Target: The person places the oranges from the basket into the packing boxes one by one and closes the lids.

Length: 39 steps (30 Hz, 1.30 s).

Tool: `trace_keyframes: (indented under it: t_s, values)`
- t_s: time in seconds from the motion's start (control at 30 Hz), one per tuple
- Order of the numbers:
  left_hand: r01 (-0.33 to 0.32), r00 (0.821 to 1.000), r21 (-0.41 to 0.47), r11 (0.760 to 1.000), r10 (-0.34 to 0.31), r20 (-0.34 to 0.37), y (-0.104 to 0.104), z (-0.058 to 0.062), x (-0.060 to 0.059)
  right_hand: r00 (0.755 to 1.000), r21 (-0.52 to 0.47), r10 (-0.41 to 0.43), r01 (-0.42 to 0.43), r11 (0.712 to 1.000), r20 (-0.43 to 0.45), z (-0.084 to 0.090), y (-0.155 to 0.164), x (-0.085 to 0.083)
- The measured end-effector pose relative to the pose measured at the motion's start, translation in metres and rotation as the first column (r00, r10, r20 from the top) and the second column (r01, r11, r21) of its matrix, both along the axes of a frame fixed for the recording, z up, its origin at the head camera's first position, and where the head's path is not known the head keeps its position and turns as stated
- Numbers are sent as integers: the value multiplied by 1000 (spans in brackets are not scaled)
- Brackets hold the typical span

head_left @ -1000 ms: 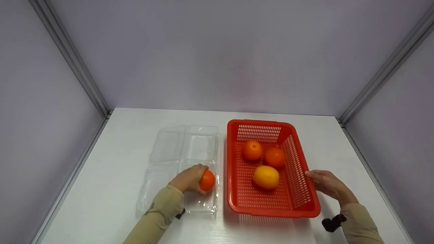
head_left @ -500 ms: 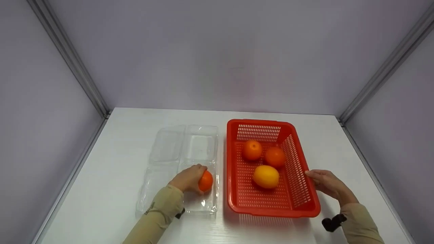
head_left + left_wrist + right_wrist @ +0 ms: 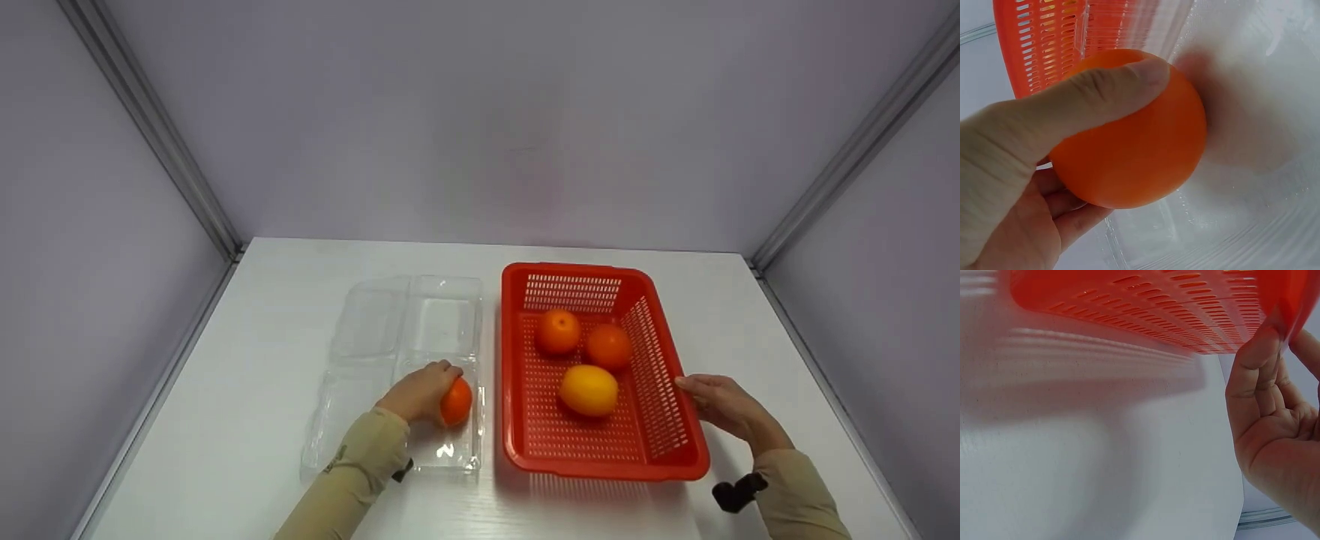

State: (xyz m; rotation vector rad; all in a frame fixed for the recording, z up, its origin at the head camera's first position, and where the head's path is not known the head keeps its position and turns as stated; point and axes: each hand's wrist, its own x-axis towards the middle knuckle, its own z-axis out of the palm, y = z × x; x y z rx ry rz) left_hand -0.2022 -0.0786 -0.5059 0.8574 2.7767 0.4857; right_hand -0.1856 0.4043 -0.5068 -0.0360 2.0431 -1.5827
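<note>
My left hand point(image 3: 421, 391) grips an orange point(image 3: 457, 401) low inside the near right compartment of a clear plastic clamshell tray point(image 3: 375, 330). In the left wrist view the thumb and fingers curl round the orange point(image 3: 1140, 140) above the clear tray floor point(image 3: 1252, 169). A red perforated basket point(image 3: 679, 457) stands to the right with two oranges point(image 3: 558, 331) point(image 3: 608, 346) and a yellow lemon point(image 3: 589, 391) in it. My right hand point(image 3: 724, 409) rests with straight fingers against the basket's right rim; from the right wrist view the fingertips point(image 3: 1261, 354) touch under the rim point(image 3: 1280, 292).
The white table point(image 3: 247, 360) lies in a booth with grey walls and metal corner posts point(image 3: 150, 127). Bare table shows left of the tray and right of the basket. A black wrist strap point(image 3: 739, 493) sits on my right sleeve.
The left hand has shifted the orange very slightly within the tray compartment. The right hand and the basket have stayed put.
</note>
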Motion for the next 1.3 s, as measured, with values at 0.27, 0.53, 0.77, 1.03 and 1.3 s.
trace_keyframes:
  t_s: [0.27, 0.53, 0.77, 1.03, 1.3]
  values:
    - [8, 1000, 13, 1000, -7, -26, 1, 2, -1, 1000, -10, -13, 13, 1000, 14, -2, 1, 0]
    - [-19, 1000, 17, 1000, 19, -6, 2, 5, -3, 1000, -7, -13, 13, 1000, 13, -2, 1, 0]
    - [-11, 999, 42, 999, 12, -31, 2, 5, -4, 1000, -6, -15, 15, 1000, 10, -1, 1, 1]
    - [13, 996, 71, 997, -7, -90, 0, 7, -2, 1000, 0, -14, 14, 1000, 10, 0, 0, 1]
    - [-2, 997, 51, 999, 6, -76, 1, 9, -3, 1000, -3, -28, 29, 1000, 13, -1, -1, 1]
